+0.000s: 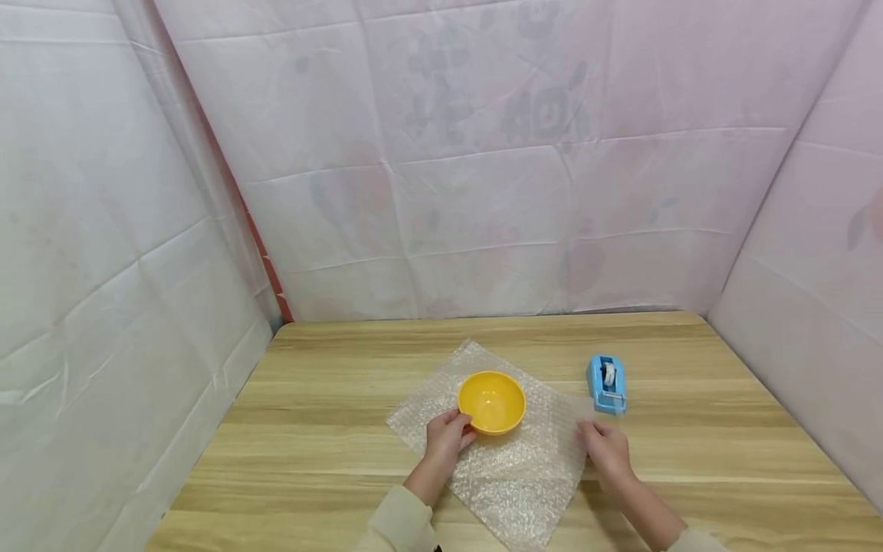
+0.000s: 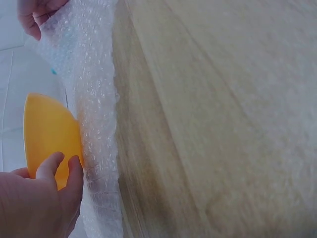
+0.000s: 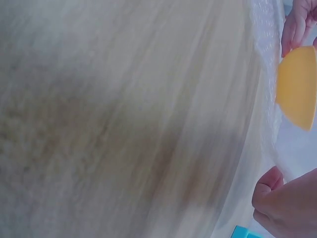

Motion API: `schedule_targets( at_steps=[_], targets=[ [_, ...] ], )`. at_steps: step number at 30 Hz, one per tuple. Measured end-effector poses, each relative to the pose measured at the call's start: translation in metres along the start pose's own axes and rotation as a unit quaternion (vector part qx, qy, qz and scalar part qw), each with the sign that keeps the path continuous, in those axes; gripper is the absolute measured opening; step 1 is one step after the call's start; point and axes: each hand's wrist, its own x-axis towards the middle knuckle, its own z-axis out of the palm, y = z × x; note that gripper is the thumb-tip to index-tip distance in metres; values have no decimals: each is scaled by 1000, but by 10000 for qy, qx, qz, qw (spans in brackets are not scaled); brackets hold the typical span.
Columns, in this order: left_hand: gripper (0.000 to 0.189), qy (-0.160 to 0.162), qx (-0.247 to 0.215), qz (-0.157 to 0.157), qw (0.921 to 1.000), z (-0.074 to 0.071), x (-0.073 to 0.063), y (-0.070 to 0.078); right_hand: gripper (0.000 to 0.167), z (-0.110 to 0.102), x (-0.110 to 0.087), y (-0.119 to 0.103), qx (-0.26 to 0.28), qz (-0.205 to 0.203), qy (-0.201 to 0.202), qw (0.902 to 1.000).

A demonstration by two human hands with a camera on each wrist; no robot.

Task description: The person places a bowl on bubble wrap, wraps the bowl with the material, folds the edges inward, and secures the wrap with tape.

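Observation:
A yellow bowl [image 1: 491,403] stands upright on a sheet of bubble wrap [image 1: 524,491] laid cornerwise on the table. My left hand [image 1: 444,441] grips the bowl's near left rim, thumb at the lip and fingers along the outer wall, as the left wrist view also shows on the bowl [image 2: 49,129]. My right hand [image 1: 605,447] pinches the right corner of the bubble wrap. In the right wrist view that hand [image 3: 285,201] has curled fingers at the sheet's edge, and the sheet is lifted there. The bowl's underside is hidden in the head view.
A blue tape dispenser [image 1: 607,385] with a white roll stands just beyond my right hand, close to the raised bubble wrap corner. The wooden table [image 1: 331,429] is bordered by hanging white cloth [image 1: 469,192] at the back and sides.

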Motion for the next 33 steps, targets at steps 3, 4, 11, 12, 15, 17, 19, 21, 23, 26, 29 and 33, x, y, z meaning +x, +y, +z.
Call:
schedule_targets(
  at_steps=[3,4,11,12,15,17,19,21,23,26,29,33],
  targets=[
    [43,-7,-8,-9,10000,0,-1,0,63,2,-1,0,112,55,-122,9998],
    [43,-7,-21,-17,10000,0,-1,0,63,2,-2,-1,141,53,-134,9998],
    [43,-33,-58,6,10000,-1,-2,2,62,5,-5,-2,254,15,74,9996],
    [43,-32,-58,9,10000,-1,-2,2,61,6,-5,-2,249,7,110,9996],
    [42,-30,-31,31,10000,0,-2,1,61,7,-6,-4,263,-33,141,9996],
    [42,-21,-15,21,10000,0,-2,0,61,7,-7,-5,287,-72,131,9995],
    [42,-14,0,7,10000,0,-1,0,61,7,-8,-6,294,-129,105,9994],
    [42,-2,-4,-18,10000,1,-1,0,60,7,-9,-7,303,-167,126,9993],
    [42,-5,-13,-16,10000,1,0,-1,58,7,-10,-7,325,-197,142,9992],
    [42,-13,-10,-3,10000,1,0,-1,54,7,-10,-8,462,-268,280,9982],
    [43,6,35,21,10000,0,1,-2,51,9,-10,-8,611,-336,373,9969],
    [43,35,44,-19,10000,2,1,-2,52,9,-11,-9,700,-372,414,9960]
  ],
)
